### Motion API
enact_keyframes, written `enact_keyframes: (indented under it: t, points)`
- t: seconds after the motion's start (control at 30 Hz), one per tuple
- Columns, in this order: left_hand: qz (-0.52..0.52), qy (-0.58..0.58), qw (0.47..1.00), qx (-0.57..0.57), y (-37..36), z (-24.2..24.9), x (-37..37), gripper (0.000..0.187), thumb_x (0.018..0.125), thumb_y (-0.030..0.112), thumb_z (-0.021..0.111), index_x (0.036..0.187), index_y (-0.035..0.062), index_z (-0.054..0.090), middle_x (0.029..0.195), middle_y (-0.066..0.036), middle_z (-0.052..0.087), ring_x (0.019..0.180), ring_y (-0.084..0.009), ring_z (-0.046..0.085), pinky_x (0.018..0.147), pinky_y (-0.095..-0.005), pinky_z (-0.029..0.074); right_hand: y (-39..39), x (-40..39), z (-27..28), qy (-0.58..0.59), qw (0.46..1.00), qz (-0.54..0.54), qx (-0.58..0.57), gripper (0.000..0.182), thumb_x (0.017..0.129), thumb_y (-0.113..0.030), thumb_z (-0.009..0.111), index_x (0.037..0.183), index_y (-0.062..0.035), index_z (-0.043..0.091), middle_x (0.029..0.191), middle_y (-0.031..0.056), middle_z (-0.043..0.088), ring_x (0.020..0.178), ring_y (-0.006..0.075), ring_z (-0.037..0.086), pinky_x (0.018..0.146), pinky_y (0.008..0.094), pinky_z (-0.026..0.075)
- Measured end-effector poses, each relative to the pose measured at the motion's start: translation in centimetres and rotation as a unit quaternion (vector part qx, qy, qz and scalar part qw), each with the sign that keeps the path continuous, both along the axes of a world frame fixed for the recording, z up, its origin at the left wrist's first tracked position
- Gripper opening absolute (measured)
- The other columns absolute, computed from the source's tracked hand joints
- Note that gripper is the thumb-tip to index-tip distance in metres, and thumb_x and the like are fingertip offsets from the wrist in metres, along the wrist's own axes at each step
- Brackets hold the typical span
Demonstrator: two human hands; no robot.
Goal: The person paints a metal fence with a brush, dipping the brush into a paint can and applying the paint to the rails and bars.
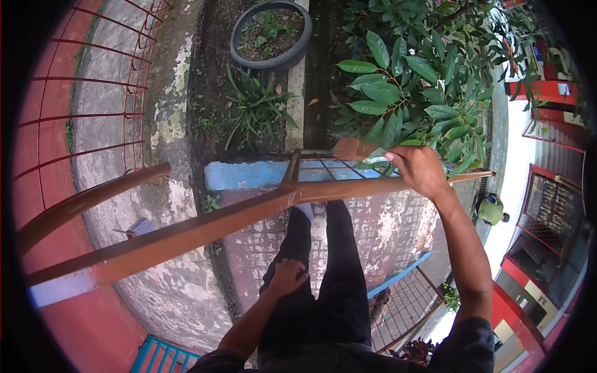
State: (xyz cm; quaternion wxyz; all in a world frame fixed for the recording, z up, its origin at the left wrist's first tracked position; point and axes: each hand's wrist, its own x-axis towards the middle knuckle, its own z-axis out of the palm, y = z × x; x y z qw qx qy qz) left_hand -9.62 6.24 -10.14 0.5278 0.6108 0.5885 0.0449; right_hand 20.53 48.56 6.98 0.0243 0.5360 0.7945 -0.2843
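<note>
My right hand [421, 171] reaches over the brown metal rail [242, 219] at its right-hand stretch. Its fingers pinch what looks like a flat paintbrush [356, 150], blurred, with a reddish-brown end and a paler part near the fingertips. The brush end points left, just beyond the rail. My left hand [289, 276] rests on my left thigh, fingers curled, with nothing visible in it. Most of the rail is brown; its lower-left end is whitish.
Leafy branches [398, 93] hang close beyond my right hand. A round planter [272, 34] stands past the rail, near a spiky plant [258, 105]. Red bars [93, 118] run at left. A person in a green top [491, 211] is at far right. A small box-like object [140, 227] lies on the ledge.
</note>
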Motion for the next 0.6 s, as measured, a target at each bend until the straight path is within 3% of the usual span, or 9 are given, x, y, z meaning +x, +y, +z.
enact_keyframes:
  t: [0.1, 0.13, 0.3, 0.37, 0.4, 0.53, 0.6]
  points:
    - [0.028, 0.007, 1.0, 0.003, 1.5, 0.3, 0.3, 0.027, 0.092, 0.032, 0.081, 0.108, 0.016, 0.067, 0.097, -0.004, 0.065, 0.101, -0.0309, 0.061, 0.086, -0.0491, 0.044, 4.0, -0.2, -6.0, -0.051, 0.992, 0.091, -0.072, 0.032, 0.107, -0.034, 0.067, 0.114, -0.0046, 0.079, 0.094, 0.0253, 0.076, 0.089, 0.0472, 0.072, 0.081, 0.0526, 0.057]
    - [0.041, 0.005, 0.999, -0.014, 1.7, 0.4, 0.3, 0.026, 0.092, 0.031, 0.081, 0.108, 0.0159, 0.067, 0.097, -0.004, 0.065, 0.101, -0.0307, 0.061, 0.086, -0.049, 0.044, 5.4, -0.7, -7.1, -0.098, 0.98, 0.123, -0.119, 0.031, 0.109, -0.031, 0.062, 0.119, -0.0054, 0.077, 0.104, 0.0253, 0.077, 0.098, 0.0483, 0.072, 0.088, 0.0515, 0.056]
    - [0.085, 0.0, 0.995, -0.052, 2.4, 0.6, 1.4, 0.025, 0.092, 0.028, 0.08, 0.11, 0.0153, 0.067, 0.097, -0.005, 0.065, 0.1, -0.0305, 0.06, 0.088, -0.0485, 0.045, 10.0, -0.7, -16.0, -0.122, 0.951, 0.125, -0.253, 0.034, 0.109, -0.024, 0.05, 0.128, -0.0067, 0.073, 0.121, 0.0237, 0.076, 0.109, 0.047, 0.071, 0.1, 0.0515, 0.054]
    - [0.081, 0.008, 0.994, -0.067, 2.9, 0.7, 2.1, 0.026, 0.092, 0.028, 0.08, 0.11, 0.0146, 0.067, 0.098, -0.005, 0.065, 0.102, -0.0309, 0.061, 0.09, -0.0491, 0.045, 10.7, -0.4, -18.9, -0.148, 0.943, 0.233, -0.187, 0.035, 0.107, -0.022, 0.051, 0.132, -0.0096, 0.072, 0.119, 0.0195, 0.078, 0.112, 0.0447, 0.072, 0.108, 0.0509, 0.049]
    - [0.076, 0.018, 0.994, -0.073, 3.1, 0.5, 2.4, 0.026, 0.092, 0.027, 0.08, 0.11, 0.0139, 0.066, 0.098, -0.005, 0.065, 0.103, -0.0314, 0.061, 0.092, -0.0497, 0.046, 11.0, -0.3, -20.5, -0.161, 0.938, 0.241, -0.189, 0.032, 0.106, -0.021, 0.053, 0.13, -0.0166, 0.073, 0.112, 0.0169, 0.08, 0.11, 0.04, 0.074, 0.113, 0.051, 0.046]
    - [0.091, 0.02, 0.995, -0.038, 3.8, 0.0, 4.0, 0.027, 0.092, 0.026, 0.081, 0.111, 0.0143, 0.066, 0.095, -0.004, 0.063, 0.098, -0.029, 0.06, 0.086, -0.046, 0.044, 11.7, 0.3, -25.4, -0.239, 0.892, 0.361, -0.129, 0.023, 0.103, -0.028, 0.061, 0.119, -0.0251, 0.077, 0.106, 0.0123, 0.079, 0.109, 0.0322, 0.074, 0.113, 0.0501, 0.047]
    - [0.097, 0.014, 0.993, -0.058, 4.2, -0.1, 4.9, 0.026, 0.092, 0.025, 0.08, 0.111, 0.014, 0.066, 0.095, -0.004, 0.063, 0.098, -0.0295, 0.06, 0.088, -0.0467, 0.044, 11.3, 0.9, -27.1, -0.189, 0.903, 0.369, -0.112, 0.021, 0.102, -0.03, 0.063, 0.115, -0.0244, 0.079, 0.107, 0.0113, 0.079, 0.113, 0.0311, 0.073, 0.113, 0.0501, 0.047]
